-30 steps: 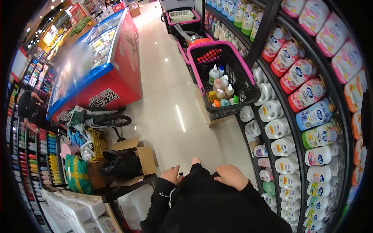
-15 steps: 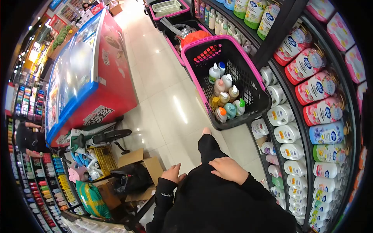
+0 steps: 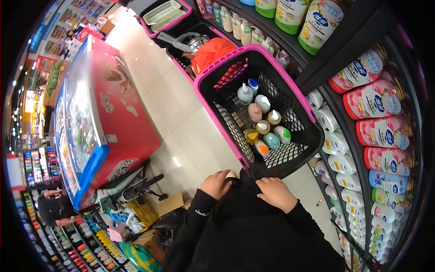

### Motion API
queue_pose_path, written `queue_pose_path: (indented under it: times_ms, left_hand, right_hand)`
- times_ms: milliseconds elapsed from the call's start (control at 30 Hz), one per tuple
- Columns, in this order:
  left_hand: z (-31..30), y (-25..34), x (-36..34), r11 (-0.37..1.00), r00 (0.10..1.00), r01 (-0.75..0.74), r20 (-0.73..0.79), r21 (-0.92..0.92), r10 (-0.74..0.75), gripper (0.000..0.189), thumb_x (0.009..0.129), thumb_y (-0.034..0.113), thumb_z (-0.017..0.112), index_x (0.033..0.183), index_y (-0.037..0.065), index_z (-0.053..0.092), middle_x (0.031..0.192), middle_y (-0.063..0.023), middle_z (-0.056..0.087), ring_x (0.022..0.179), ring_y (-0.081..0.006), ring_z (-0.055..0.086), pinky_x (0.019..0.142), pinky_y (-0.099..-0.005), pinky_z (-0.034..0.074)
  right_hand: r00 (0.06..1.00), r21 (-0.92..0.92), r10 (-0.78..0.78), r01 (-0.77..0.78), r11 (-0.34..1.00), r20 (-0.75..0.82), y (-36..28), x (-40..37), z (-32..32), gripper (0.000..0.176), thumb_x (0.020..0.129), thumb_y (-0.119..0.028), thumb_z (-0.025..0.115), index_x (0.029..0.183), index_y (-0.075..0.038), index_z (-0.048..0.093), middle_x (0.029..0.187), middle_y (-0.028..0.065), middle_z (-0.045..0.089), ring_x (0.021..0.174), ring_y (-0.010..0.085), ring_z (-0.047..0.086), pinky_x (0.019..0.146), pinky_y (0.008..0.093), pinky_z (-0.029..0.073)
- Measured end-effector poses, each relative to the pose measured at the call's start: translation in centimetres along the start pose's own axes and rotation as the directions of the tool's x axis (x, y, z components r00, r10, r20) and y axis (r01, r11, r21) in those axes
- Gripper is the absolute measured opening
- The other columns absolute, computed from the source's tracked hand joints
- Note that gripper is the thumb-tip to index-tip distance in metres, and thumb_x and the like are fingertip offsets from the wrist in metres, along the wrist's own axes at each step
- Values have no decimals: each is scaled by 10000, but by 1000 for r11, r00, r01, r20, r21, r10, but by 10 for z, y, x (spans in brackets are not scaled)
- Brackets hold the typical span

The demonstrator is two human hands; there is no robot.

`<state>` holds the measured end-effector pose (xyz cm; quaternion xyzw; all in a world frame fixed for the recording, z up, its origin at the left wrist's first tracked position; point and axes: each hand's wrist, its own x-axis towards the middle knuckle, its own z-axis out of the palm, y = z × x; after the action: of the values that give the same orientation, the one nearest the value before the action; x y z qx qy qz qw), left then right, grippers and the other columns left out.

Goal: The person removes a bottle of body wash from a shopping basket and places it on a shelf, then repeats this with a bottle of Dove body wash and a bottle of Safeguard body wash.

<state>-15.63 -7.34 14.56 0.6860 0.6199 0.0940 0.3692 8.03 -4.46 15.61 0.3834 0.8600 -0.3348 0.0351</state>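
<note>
My left hand (image 3: 216, 184) rests at the edge of my black-clad leg, fingers loosely bent, with nothing visible in it. On the other side my right hand (image 3: 276, 194) lies on the black cloth, its fingers a little apart and also holding nothing. Just beyond both hands stands a black basket (image 3: 203, 93) with a pink rim. Inside it are several pump and squeeze bottles, among them a white bottle (image 3: 245, 94), a pink bottle (image 3: 254, 112), a teal bottle (image 3: 272, 140) and an amber bottle (image 3: 251, 135). The bottles stand roughly upright, grouped toward the basket's near half.
Shelves of large pink-and-white bottles (image 3: 374, 102) line the right side. A red chest freezer (image 3: 131, 122) stands left, with cartons and a yellow crate (image 3: 144, 213) near it. Another basket with an orange-red bag (image 3: 213, 52) sits ahead. A person (image 3: 54, 208) is at far left.
My view has turned and moved nearer the basket. My left hand has shifted forward and right, close to the basket's near end. My right hand stays on the black cloth, slightly farther right.
</note>
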Motion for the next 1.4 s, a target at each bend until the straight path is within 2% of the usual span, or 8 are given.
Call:
queue_pose_path:
  times_ms: [133, 533, 667, 767, 967, 1167, 1300, 1400]
  left_hand:
    - [-10, 0, 57, 994, 983, -108, 146, -25, 110, 366, 782, 191, 554, 1108, 39, 487, 978, -168, 567, 864, -328, 557, 743, -378, 455]
    - [-28, -25, 201, 849, 800, -518, 406, 101, 440, 441, 737, 251, 594, 1115, 51, 488, 882, -149, 571, 723, -315, 583, 638, -386, 478]
    - [-37, -46, 243, 825, 743, -492, 628, 278, 232, 350, 727, 309, 581, 963, 58, 519, 894, -139, 583, 815, -306, 597, 683, -442, 469]
    - [-50, -51, 281, 804, 726, -489, 668, 337, 162, 369, 736, 317, 572, 983, 48, 516, 888, -153, 588, 813, -321, 596, 689, -441, 471]
    - [-50, -96, 367, 868, 794, -493, 443, 67, 416, 376, 769, 226, 559, 1069, 4, 516, 914, -181, 594, 815, -324, 583, 721, -383, 467]
    - [-5, -126, 408, 887, 969, -202, 45, -416, 242, 161, 775, 22, 475, 916, 2, 551, 746, -84, 586, 631, -168, 569, 586, -273, 453]
    - [36, -152, 424, 764, 970, 227, 209, -604, -123, 135, 758, 18, 496, 876, -19, 550, 749, -140, 601, 685, -219, 602, 612, -301, 476]
    - [49, -165, 426, 597, 778, 623, 478, -506, -407, 213, 812, 53, 478, 1021, 82, 505, 868, -69, 578, 663, -201, 597, 560, -347, 459]
  right_hand:
    - [981, 80, 187, -191, 978, 51, 10, 0, -18, 385, 721, -209, 634, 1039, -35, 504, 951, 95, 544, 908, 260, 530, 813, 363, 404]
    - [811, 255, 577, -541, 802, -95, -8, 28, -19, 375, 688, -195, 663, 985, -27, 508, 900, 115, 558, 834, 286, 548, 719, 370, 438]
    - [834, 351, 535, -464, 813, -136, -18, 77, -26, 385, 699, -184, 652, 1013, -15, 507, 937, 128, 560, 848, 296, 549, 734, 373, 440]
    - [846, 401, 510, -417, 816, -157, -22, 109, -35, 380, 714, -175, 636, 1032, -9, 508, 961, 130, 562, 864, 297, 551, 751, 368, 439]
    - [823, 433, 552, -453, 779, -134, -15, 146, -43, 359, 723, -170, 624, 1027, -15, 513, 946, 122, 565, 847, 290, 553, 731, 366, 445]
    - [795, 446, 598, -501, 742, -101, 3, 170, -39, 343, 734, -174, 612, 1025, -22, 510, 913, 124, 569, 828, 292, 556, 708, 372, 449]
    - [794, 447, 606, -523, 726, -56, 18, 182, -29, 348, 742, -177, 603, 1035, -20, 501, 910, 134, 570, 824, 301, 557, 699, 378, 450]
    - [787, 460, 617, -547, 699, -3, 28, 191, -24, 349, 745, -179, 600, 1039, -20, 496, 919, 142, 569, 832, 306, 557, 702, 379, 452]
